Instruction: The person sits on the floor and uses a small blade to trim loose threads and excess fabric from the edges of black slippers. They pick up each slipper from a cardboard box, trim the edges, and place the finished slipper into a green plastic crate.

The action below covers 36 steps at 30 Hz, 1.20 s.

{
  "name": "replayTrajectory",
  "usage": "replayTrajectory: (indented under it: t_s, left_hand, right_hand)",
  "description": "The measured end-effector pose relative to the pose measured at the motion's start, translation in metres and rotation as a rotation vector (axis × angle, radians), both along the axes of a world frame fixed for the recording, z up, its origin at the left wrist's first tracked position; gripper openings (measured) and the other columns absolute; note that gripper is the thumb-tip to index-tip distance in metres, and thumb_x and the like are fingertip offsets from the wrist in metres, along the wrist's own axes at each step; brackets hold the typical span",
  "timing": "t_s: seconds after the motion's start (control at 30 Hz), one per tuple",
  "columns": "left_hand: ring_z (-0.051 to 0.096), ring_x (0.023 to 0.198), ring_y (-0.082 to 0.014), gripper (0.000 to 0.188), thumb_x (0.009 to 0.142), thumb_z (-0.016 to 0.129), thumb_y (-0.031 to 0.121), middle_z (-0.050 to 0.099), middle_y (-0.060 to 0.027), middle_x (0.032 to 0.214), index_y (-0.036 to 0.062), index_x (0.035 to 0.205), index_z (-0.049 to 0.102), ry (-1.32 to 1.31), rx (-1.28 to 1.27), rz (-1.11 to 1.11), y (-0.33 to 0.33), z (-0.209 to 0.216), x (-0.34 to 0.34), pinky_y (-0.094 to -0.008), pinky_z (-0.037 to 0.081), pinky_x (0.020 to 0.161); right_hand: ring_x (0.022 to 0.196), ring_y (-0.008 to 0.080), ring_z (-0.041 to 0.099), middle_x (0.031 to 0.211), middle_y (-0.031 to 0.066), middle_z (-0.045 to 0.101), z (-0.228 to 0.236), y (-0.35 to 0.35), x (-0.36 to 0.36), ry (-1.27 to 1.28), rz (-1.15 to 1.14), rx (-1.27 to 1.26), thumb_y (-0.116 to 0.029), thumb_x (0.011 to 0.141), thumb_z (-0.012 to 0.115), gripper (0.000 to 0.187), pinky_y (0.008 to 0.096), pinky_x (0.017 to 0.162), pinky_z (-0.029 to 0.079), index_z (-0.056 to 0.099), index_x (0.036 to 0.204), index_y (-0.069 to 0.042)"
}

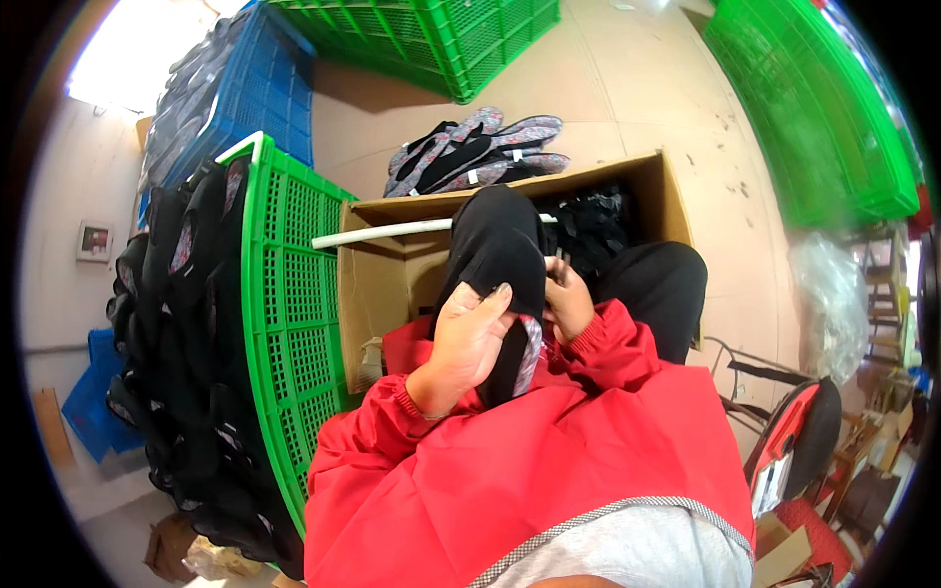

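My left hand is closed on a black fabric slipper with a grey-and-red patterned lining, held low over my lap against my left knee. Its thumb lies across the top, and the other fingers are mostly hidden. On the slipper's far side, my right hand is curled close to it. Something thin and dark shows at its fingertips, too small to name. Beyond my knees stands an open cardboard box with black items inside. A white bar lies across the box, partly behind my knee.
Several patterned black slippers lie piled on the floor past the box. At left, black slippers hang over a green crate; a blue crate stands behind. More green crates stand ahead and right. A chair is at lower right.
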<state>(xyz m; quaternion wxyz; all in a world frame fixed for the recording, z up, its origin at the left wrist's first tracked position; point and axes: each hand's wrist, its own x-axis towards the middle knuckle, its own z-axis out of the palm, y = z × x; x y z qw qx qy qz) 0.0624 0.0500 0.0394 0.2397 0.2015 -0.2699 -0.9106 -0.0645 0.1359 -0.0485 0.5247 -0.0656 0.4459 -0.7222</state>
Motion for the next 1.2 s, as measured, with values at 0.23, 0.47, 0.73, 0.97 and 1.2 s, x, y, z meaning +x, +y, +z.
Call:
replayTrajectory:
  t_s: [0.23, 0.47, 0.73, 0.97, 1.2]
  left_hand:
    - [0.038, 0.069, -0.0040, 0.028, 0.094, 0.060, -0.001, 0.041, 0.0048, 0.078, 0.0110, 0.077, 0.041, -0.272, -0.212, 0.221, 0.001, -0.042, -0.012, -0.0234, 0.034, 0.060]
    - [0.056, 0.090, -0.0097, 0.013, 0.090, 0.063, -0.004, 0.059, -0.0034, 0.097, 0.0014, 0.098, 0.054, -0.214, -0.250, 0.205, 0.001, -0.021, -0.021, -0.0265, 0.046, 0.080]
    - [0.051, 0.121, -0.0191, 0.050, 0.086, 0.064, -0.007, 0.052, -0.0162, 0.132, -0.0089, 0.132, 0.043, -0.347, -0.361, 0.007, 0.007, -0.027, -0.017, -0.0316, 0.041, 0.103]
    - [0.054, 0.119, -0.0205, 0.047, 0.087, 0.063, -0.007, 0.053, -0.0170, 0.130, -0.0072, 0.130, 0.045, -0.441, -0.627, 0.019, 0.019, -0.018, 0.000, -0.0314, 0.044, 0.100]
    - [0.059, 0.093, -0.0325, 0.037, 0.068, 0.078, 0.002, 0.062, -0.0135, 0.098, 0.0027, 0.103, 0.065, -0.714, -1.827, 0.471, -0.028, 0.008, 0.009, -0.0418, 0.045, 0.086]
  right_hand:
    - [0.049, 0.0025, 0.039, 0.074, -0.0037, 0.058, 0.015, 0.021, 0.000, -0.049, 0.142, -0.038, -0.012, 0.089, 0.072, 0.025, 0.0192, 0.043, 0.026, 0.056, 0.108, -0.010]
    - [0.062, 0.0032, 0.047, 0.077, -0.0063, 0.055, 0.016, 0.034, -0.011, 0.014, 0.280, 0.013, -0.005, 0.079, 0.081, 0.034, 0.0195, 0.057, 0.036, 0.056, 0.102, -0.011]
    - [0.068, 0.0026, 0.042, 0.078, -0.0064, 0.047, -0.012, 0.041, 0.016, 0.386, 0.003, 0.098, 0.000, 0.078, 0.072, 0.025, 0.0199, 0.063, 0.037, 0.052, 0.087, -0.010]
    - [0.070, 0.0044, 0.041, 0.077, -0.0057, 0.044, -0.020, 0.036, 0.026, 0.535, -0.036, 0.121, 0.002, 0.081, 0.068, 0.021, 0.0210, 0.063, 0.037, 0.050, 0.086, -0.007]
    - [0.071, 0.0047, 0.040, 0.079, -0.0047, 0.043, -0.034, 0.034, 0.029, 0.511, -0.065, 0.093, 0.003, 0.082, 0.066, 0.020, 0.0216, 0.065, 0.038, 0.049, 0.087, -0.006]
